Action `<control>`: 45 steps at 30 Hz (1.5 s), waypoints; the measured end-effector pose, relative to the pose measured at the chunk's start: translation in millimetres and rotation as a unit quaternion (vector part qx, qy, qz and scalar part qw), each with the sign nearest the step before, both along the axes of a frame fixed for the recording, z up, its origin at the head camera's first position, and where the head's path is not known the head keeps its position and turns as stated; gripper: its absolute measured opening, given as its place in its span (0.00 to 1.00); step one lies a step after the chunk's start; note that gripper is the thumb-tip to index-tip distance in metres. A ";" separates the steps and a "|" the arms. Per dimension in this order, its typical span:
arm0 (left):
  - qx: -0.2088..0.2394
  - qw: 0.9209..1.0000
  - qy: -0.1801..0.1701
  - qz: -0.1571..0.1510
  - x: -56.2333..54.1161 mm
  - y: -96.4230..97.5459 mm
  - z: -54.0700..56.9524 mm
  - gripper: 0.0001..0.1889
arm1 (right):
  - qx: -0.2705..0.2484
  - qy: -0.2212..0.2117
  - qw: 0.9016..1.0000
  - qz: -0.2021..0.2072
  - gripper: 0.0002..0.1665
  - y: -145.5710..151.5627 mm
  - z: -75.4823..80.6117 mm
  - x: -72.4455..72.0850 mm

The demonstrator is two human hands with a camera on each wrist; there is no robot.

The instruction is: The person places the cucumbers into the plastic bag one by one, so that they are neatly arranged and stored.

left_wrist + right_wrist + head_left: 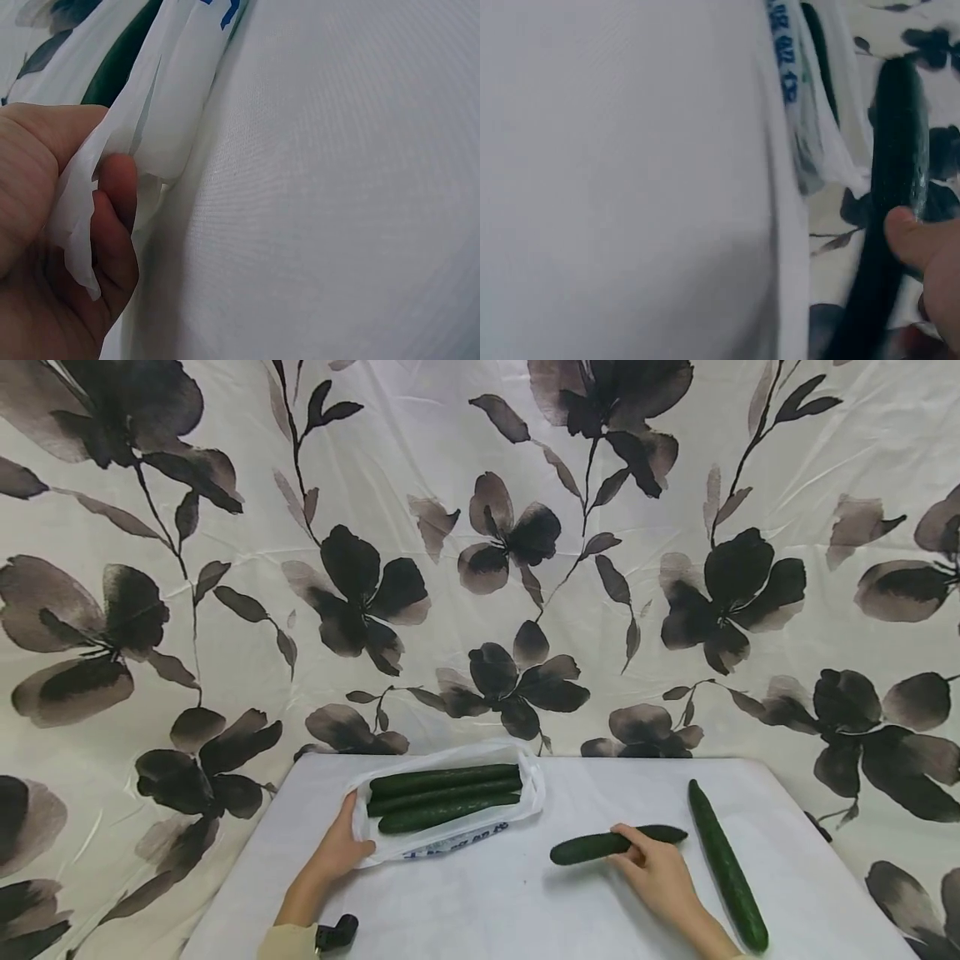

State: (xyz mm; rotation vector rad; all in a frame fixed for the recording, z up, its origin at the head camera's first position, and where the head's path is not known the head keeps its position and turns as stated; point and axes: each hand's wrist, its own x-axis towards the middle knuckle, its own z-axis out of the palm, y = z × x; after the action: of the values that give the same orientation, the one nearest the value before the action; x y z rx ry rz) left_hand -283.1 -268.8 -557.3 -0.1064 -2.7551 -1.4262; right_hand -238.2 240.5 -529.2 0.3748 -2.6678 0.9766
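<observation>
A white plastic bag with blue print lies on the table, its mouth spread so that several dark green cucumbers show inside. At the bag's left end my left hand holds the rim; the left wrist view has the thin plastic pinched between thumb and fingers. My right hand grips a cucumber round its middle, to the right of the bag. That cucumber is held above the table, a faint shadow beneath it. Farther right, another cucumber lies lengthwise on the cloth.
A white cloth covers the table. Behind its back edge hangs a light curtain with dark flowers. A dark strap with a small black device sits at my left wrist.
</observation>
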 end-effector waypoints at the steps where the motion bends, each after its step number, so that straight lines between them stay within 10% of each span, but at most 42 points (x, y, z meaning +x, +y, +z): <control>1: -0.002 1.000 -0.003 -0.001 -0.2 0.2 0.3 0.54 | 0.024 0.041 0.999 0.004 0.17 -0.5 1.2 -1.0; 4: -0.008 1.000 -0.005 0.001 -2.2 -0.2 1.7 0.54 | 0.061 0.087 0.993 0.043 0.10 -5.2 5.8 -5.8; 12: 0.006 1.000 -0.004 -0.003 -2.8 1.3 3.8 0.54 | 0.157 -0.025 0.970 0.185 0.29 -2.2 -1.5 -12.7; 19: 0.005 1.000 -0.008 -0.001 -4.5 0.5 3.4 0.55 | 0.081 -0.055 0.962 0.254 0.23 18.4 -9.4 -37.4; 45: -0.009 1.000 -0.012 0.007 -2.4 3.8 3.4 0.54 | 0.030 0.012 0.947 0.318 0.25 -63.3 39.7 -38.5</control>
State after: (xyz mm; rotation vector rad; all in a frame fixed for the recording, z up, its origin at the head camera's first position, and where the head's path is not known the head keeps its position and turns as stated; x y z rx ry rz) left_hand -285.6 -265.1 -553.9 -0.0702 -2.7815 -1.4085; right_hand -276.7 177.2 -489.5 1.3084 -2.5924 1.0314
